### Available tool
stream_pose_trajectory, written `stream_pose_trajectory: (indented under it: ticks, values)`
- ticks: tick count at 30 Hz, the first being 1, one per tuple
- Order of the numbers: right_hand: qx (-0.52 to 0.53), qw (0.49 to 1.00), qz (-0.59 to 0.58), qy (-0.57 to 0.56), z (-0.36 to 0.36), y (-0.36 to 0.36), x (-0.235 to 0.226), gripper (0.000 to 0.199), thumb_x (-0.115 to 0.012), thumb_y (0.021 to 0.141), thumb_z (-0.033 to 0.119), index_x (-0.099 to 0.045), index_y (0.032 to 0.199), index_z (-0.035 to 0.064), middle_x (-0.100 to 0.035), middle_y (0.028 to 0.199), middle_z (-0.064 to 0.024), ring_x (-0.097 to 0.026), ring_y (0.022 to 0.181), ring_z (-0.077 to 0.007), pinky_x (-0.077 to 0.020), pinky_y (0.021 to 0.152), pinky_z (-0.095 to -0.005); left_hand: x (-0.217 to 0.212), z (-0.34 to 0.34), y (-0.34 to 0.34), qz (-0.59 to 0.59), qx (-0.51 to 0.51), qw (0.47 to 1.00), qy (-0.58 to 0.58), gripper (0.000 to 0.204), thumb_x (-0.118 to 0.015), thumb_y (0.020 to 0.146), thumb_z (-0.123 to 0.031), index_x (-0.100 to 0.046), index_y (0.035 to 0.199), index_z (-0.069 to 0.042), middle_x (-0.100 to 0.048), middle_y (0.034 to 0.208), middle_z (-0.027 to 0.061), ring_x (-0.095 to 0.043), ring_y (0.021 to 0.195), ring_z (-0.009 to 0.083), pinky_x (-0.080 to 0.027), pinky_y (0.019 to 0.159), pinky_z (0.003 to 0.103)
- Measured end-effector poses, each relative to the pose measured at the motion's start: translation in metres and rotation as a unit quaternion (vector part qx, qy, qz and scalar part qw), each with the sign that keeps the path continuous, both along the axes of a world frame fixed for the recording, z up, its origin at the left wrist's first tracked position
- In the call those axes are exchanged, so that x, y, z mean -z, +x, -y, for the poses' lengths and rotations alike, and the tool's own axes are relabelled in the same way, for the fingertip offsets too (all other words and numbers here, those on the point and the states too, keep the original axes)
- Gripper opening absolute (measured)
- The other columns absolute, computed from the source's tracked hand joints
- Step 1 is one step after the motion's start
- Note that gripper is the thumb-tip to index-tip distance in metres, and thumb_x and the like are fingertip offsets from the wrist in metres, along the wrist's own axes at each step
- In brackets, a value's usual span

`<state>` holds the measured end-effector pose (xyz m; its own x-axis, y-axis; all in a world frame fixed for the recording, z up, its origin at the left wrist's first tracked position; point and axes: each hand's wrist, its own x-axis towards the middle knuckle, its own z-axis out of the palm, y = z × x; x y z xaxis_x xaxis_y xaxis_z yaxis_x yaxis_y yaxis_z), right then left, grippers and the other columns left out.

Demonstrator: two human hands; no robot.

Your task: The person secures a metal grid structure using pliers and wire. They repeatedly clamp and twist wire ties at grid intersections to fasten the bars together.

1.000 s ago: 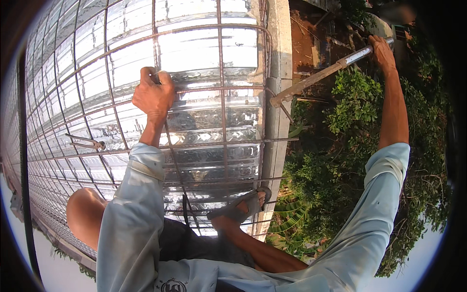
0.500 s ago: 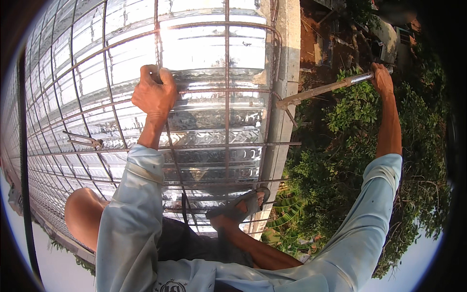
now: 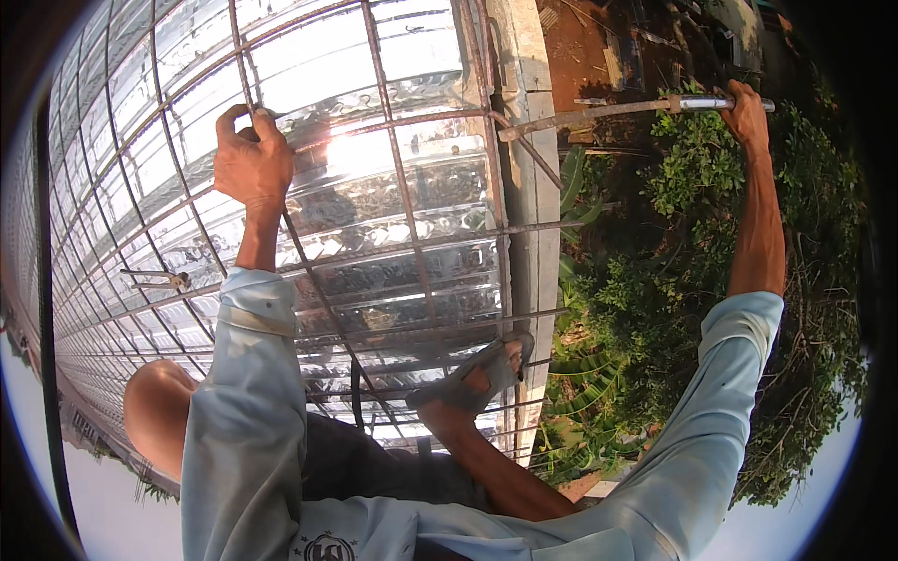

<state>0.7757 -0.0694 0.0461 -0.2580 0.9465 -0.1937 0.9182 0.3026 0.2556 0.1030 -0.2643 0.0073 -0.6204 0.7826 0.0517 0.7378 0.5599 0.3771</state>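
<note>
My left hand [image 3: 251, 161] is closed round a rusty steel reinforcing bar [image 3: 325, 301] of the mesh, its fingers curled over the top. Out past the slab edge on the right, my right hand [image 3: 746, 114] grips the shiny pipe handle of a long rebar bending bar [image 3: 599, 116]. The head of that bending bar rests at the concrete edge, against a short rebar end [image 3: 538, 161] that juts out at a slant. Whether its jaw encloses the bar is too small to tell.
Ribbed shiny metal decking [image 3: 374, 229] lies under the mesh. Pincers [image 3: 170, 279] rest on the bars at left. My sandalled foot [image 3: 482, 374] stands near the concrete edge [image 3: 533, 201]. Beyond it are a drop, trees [image 3: 645, 280] and several protruding bar ends.
The bending bar has swung from a clear upward slant to nearly level. My view has turned, so the mesh and my left hand appear farther left. Both hands keep their grips.
</note>
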Motion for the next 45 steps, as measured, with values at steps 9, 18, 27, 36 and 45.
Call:
stream_pose_trajectory:
  ticks: [9,18,27,36,45]
  values:
    - [0.064,0.996,0.006,0.067,0.036,-0.001,-0.024,0.032,-0.066,0.077,0.008,-0.068,0.109,0.004,-0.067,0.109,-0.0217,-0.062,0.101,-0.0438,-0.0501,0.089,-0.052,-0.012,-0.004,0.007,0.008,-0.012,0.998,-0.054,0.038,-0.058,0.093,-0.042,-0.064,0.117,-0.013,-0.076,0.083,0.0112,-0.071,0.083,0.0334,-0.051,0.08,0.044]
    - [0.071,0.993,0.007,0.093,0.062,0.002,-0.033,0.032,-0.07,0.072,0.006,-0.066,0.103,0.0045,-0.067,0.102,-0.0185,-0.06,0.099,-0.0413,-0.0497,0.089,-0.0512,-0.008,0.0,0.002,0.016,0.011,1.0,-0.024,0.034,-0.057,0.094,-0.037,-0.062,0.116,-0.011,-0.074,0.075,0.0115,-0.07,0.073,0.0342,-0.05,0.07,0.046]
    - [0.113,0.989,0.031,0.09,0.085,-0.016,-0.055,0.024,-0.071,0.07,0.008,-0.064,0.093,0.0055,-0.067,0.097,-0.0186,-0.06,0.095,-0.0409,-0.0489,0.087,-0.0505,-0.01,0.002,0.004,0.011,0.022,1.0,0.005,0.031,-0.058,0.095,-0.036,-0.061,0.115,-0.013,-0.071,0.067,0.0081,-0.068,0.068,0.033,-0.047,0.067,0.046]
    - [0.133,0.989,0.032,0.055,0.113,-0.019,-0.069,0.023,-0.071,0.069,0.008,-0.065,0.091,0.0025,-0.067,0.096,-0.0195,-0.061,0.095,-0.0404,-0.0491,0.088,-0.0499,-0.011,-0.001,0.001,0.005,0.025,1.0,-0.004,0.028,-0.057,0.096,-0.036,-0.06,0.114,-0.015,-0.07,0.069,0.0109,-0.068,0.069,0.0351,-0.047,0.067,0.047]
    - [0.146,0.989,0.029,0.02,0.073,-0.04,-0.067,0.038,-0.074,0.066,0.011,-0.066,0.103,0.0028,-0.068,0.102,-0.0203,-0.059,0.106,-0.04,-0.0495,0.094,-0.0486,-0.01,0.003,0.001,-0.01,0.022,0.999,-0.041,0.027,-0.054,0.097,-0.037,-0.056,0.116,-0.018,-0.07,0.068,0.0101,-0.067,0.068,0.0364,-0.047,0.066,0.05]
